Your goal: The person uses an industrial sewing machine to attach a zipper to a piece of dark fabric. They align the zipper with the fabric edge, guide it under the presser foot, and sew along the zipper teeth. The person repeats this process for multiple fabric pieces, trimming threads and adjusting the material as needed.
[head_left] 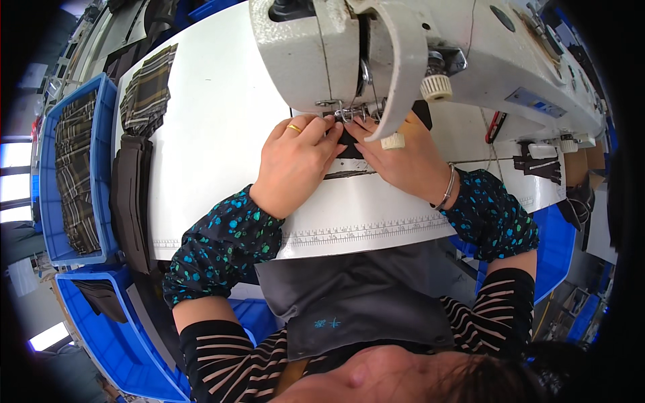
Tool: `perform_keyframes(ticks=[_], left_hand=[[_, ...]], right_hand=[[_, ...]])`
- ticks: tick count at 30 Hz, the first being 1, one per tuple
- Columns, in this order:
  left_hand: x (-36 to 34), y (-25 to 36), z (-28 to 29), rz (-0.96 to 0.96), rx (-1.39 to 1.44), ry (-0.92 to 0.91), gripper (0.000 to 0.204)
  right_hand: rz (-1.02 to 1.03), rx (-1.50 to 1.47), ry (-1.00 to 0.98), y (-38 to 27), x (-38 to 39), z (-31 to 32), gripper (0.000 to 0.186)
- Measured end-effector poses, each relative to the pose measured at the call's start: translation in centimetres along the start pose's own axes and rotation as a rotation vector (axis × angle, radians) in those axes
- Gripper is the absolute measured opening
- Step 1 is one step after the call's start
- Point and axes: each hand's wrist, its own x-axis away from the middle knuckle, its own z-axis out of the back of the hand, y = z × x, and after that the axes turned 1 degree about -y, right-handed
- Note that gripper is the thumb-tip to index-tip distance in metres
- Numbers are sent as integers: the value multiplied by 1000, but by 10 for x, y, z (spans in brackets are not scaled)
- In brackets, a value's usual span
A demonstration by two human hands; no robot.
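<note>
A dark piece of fabric [350,148] lies under the presser foot [351,113] of a white sewing machine [295,60]. My left hand [299,154], with a ring on one finger, pinches the fabric's left side, thumb and fingertips close together beside the foot. On the other side, my right hand [403,154] lies over the cloth with its fingers stretched toward the foot. The machine's curved guard and a knob hide part of that hand. Another dark edge of the fabric shows behind the right hand.
Plaid fabric pieces [148,87] and dark strips [131,195] lie at the table's left. A blue bin [104,168] holds more plaid cloth; another blue bin [127,336] stands below. Red-black snips [496,126] and small dark pieces [541,168] lie right. A ruler strip [349,235] runs along the front edge.
</note>
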Motion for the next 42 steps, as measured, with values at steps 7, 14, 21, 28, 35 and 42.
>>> perform_keyframes(ticks=[7, 14, 21, 28, 35, 42], left_hand=[[-1, 2, -2, -3, -9, 24, 32], [-2, 0, -2, -17, -16, 43, 30], [-3, 6, -2, 1, -9, 47, 29], [6, 12, -1, 69, 38, 4, 33], [5, 19, 7, 99, -1, -39, 40], [6, 25, 11, 55, -58, -98, 43]], right_hand=[[-11, 18, 17, 2, 1, 0, 24], [-91, 79, -134, 22, 2, 4, 14], [-85, 106, -38, 13, 2, 16, 25], [105, 275, -180, -44, 27, 33, 43], [77, 115, -125, -25, 18, 35, 34], [-68, -35, -140, 0, 15, 19, 48]])
